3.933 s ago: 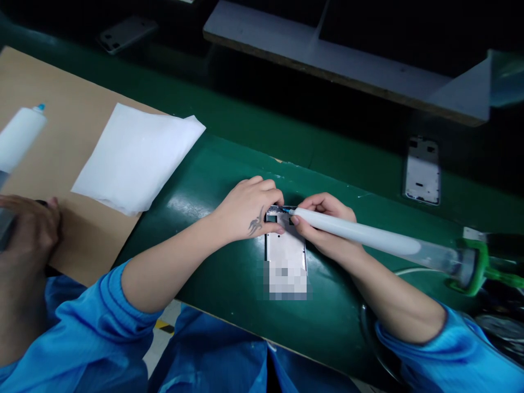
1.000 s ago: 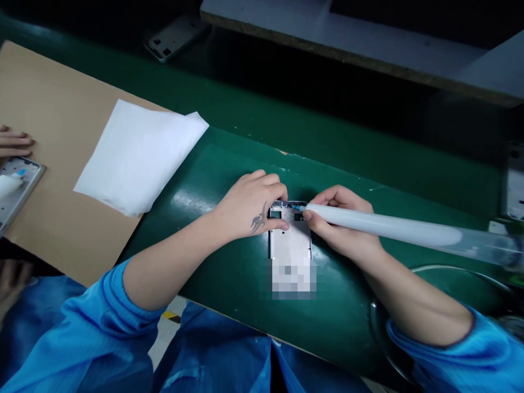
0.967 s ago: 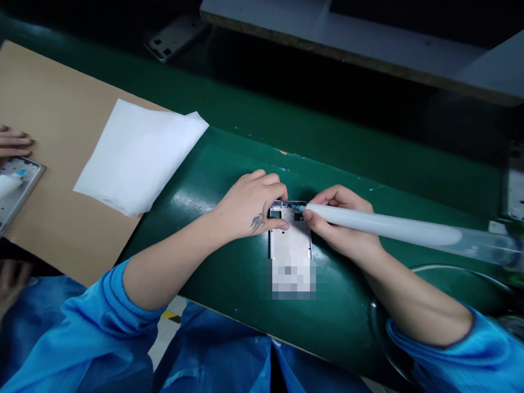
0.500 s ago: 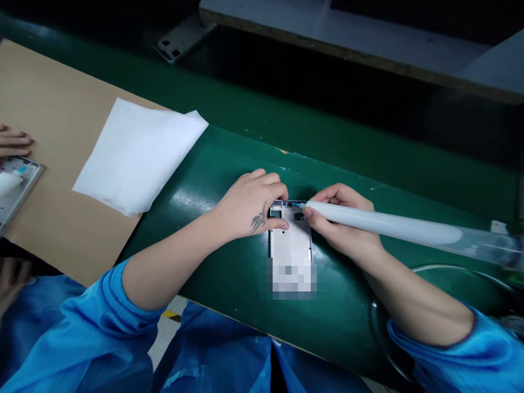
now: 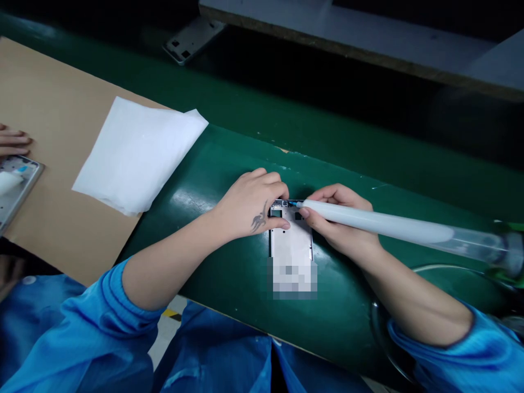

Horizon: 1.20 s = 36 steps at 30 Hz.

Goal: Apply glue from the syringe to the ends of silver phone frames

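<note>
A silver phone frame lies flat on the green mat. My left hand grips the frame's top left corner, thumb and fingers pinched around its edge. My right hand is closed around a long white dispensing syringe. The syringe's blue tip rests on the frame's top edge, just right of my left fingers. The frame's lower part is blurred out.
A white sheet lies on a tan board at the left. A co-worker's hand and another phone frame are at the far left edge. A further frame rides on the dark belt behind. A grey shelf spans the back.
The syringe tip has slid slightly left along the frame's top edge. The frame on the rear belt has drifted to the right. My hands have hardly moved.
</note>
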### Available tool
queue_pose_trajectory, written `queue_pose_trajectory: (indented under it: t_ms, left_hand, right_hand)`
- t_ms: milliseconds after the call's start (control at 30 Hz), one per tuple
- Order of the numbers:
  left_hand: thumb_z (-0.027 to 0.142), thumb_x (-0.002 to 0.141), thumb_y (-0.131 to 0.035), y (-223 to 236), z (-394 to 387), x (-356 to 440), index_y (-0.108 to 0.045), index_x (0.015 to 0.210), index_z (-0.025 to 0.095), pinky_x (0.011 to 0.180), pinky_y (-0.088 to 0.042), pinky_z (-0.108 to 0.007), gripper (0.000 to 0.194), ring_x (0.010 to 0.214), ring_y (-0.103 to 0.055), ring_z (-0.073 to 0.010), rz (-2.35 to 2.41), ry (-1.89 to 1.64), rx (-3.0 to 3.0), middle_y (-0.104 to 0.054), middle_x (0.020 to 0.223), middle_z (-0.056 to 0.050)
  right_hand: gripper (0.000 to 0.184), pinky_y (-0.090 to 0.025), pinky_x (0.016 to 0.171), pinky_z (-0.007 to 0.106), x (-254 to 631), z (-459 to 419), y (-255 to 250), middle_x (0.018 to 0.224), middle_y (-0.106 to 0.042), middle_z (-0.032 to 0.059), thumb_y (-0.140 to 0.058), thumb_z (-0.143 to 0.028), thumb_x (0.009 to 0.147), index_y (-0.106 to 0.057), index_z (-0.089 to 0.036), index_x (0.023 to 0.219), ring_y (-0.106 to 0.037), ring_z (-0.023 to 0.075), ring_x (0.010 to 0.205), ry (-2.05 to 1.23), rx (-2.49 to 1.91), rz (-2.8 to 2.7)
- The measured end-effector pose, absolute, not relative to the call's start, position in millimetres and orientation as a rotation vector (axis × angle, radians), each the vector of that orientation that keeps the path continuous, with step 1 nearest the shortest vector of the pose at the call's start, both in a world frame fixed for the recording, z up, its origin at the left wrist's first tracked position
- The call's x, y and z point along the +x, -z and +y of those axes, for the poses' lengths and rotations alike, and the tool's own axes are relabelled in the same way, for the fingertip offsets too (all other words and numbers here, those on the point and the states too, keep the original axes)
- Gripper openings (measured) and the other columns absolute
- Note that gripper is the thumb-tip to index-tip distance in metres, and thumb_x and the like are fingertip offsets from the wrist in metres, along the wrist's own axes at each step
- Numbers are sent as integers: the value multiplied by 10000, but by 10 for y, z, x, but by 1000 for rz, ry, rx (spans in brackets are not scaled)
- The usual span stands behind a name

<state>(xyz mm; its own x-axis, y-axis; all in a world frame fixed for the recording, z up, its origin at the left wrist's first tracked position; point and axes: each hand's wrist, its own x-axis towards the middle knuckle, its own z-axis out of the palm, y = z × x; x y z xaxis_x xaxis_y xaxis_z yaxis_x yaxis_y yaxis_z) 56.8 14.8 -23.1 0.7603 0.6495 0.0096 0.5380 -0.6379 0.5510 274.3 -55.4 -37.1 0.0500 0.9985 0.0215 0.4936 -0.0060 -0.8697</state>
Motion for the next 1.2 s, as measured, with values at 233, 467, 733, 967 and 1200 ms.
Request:
queue_pose_trajectory:
  t_ms: [233,467,733,967,1200]
  left_hand:
    - [568,739,-856,247,153,562,-702,1024,197,817,-424,-356,492,914,-558,-227,894,-294,2430,-665,991,-32]
    - [601,754,-828,245,163,564,-707,1027,200,821,-426,-359,501,925,-565,-233,885,-285,2425,-666,997,-39]
    - [618,768,-814,235,163,553,-693,1046,189,833,-444,-367,526,944,-585,-244,899,-258,2425,-675,1016,-49]
    - [634,891,-679,396,205,468,-569,1312,148,903,-509,-404,652,1017,-631,-265,1062,-529,2398,-683,1112,-96]
    - [485,975,-584,225,229,396,-594,1281,196,989,-503,-416,421,1085,-630,-267,1326,-395,2520,-688,1155,-114]
  right_hand:
    - [242,-442,466,262,2733,-542,341,684,-691,1,-846,-359,762,-645,-238,823,-597,143,529,-877,-1609,-1518]
    - [257,-437,456,269,2737,-538,311,671,-683,7,-835,-395,766,-635,-240,810,-584,149,523,-881,-1633,-1512]
    - [278,-468,450,278,2793,-575,374,663,-686,4,-823,-420,800,-605,-248,801,-606,159,505,-932,-1546,-1411]
    - [496,-574,558,318,2893,-567,450,886,-806,36,-707,-489,922,-565,-275,1347,-688,177,532,-961,-1404,-1680]
    - [546,-552,444,286,3142,-193,598,1098,-793,113,-620,-487,972,-482,-240,1438,-671,163,451,-609,-1457,-1498]
